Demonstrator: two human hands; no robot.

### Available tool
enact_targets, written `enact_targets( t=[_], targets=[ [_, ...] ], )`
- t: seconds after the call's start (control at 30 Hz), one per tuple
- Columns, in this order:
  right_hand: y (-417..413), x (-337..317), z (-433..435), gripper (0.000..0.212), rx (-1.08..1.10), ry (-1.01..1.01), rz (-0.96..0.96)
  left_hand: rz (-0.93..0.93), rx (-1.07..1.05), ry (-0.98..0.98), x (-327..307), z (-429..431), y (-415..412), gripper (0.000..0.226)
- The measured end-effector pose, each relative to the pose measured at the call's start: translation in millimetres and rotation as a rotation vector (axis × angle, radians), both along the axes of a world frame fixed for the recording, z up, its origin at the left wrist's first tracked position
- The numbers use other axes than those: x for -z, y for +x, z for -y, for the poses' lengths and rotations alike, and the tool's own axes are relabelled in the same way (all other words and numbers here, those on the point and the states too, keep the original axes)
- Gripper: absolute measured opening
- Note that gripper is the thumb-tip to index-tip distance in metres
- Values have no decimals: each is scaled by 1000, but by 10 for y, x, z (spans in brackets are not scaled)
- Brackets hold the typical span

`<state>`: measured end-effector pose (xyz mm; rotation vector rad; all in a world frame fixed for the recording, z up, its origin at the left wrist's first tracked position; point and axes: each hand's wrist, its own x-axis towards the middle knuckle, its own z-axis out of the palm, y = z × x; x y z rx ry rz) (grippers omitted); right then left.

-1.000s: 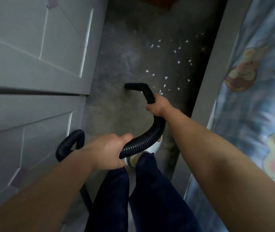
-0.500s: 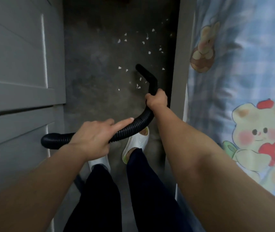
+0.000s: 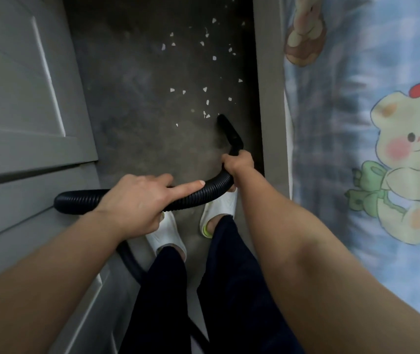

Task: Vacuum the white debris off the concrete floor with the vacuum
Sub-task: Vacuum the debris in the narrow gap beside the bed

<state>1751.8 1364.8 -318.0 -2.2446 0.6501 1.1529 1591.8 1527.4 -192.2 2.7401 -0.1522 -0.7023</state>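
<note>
You swung the nozzle round to the near white debris on the concrete floor, fingers of your right hand gripping it to aim, fingers of your left hand curled round the hose to hold it up.

One view only: head-worn, wide-angle, aimed forward and steeply down from standing height. Concrete floor ran near to far at centre, cabinet doors left, bedsheet right.
</note>
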Motion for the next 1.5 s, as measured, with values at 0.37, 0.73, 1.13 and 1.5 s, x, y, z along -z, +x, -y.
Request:
enact_targets(
  t=[0.37, 0.73, 1.13, 1.5],
  targets=[
    [-154, 68, -203, 49, -292, 68, -45, 1, 31, -52, 60, -145, -166, 81],
    [-15, 72, -291, 46, -378, 32, -36, -27, -1, -7, 50, -184, -98, 84],
    [348, 219, -120, 48, -116, -73, 90, -23, 7, 44, 257, -167, 326, 89],
    [458, 217, -291, 52, -180, -137, 99, -59, -36, 17, 267, -284, 348, 93]
  ],
)
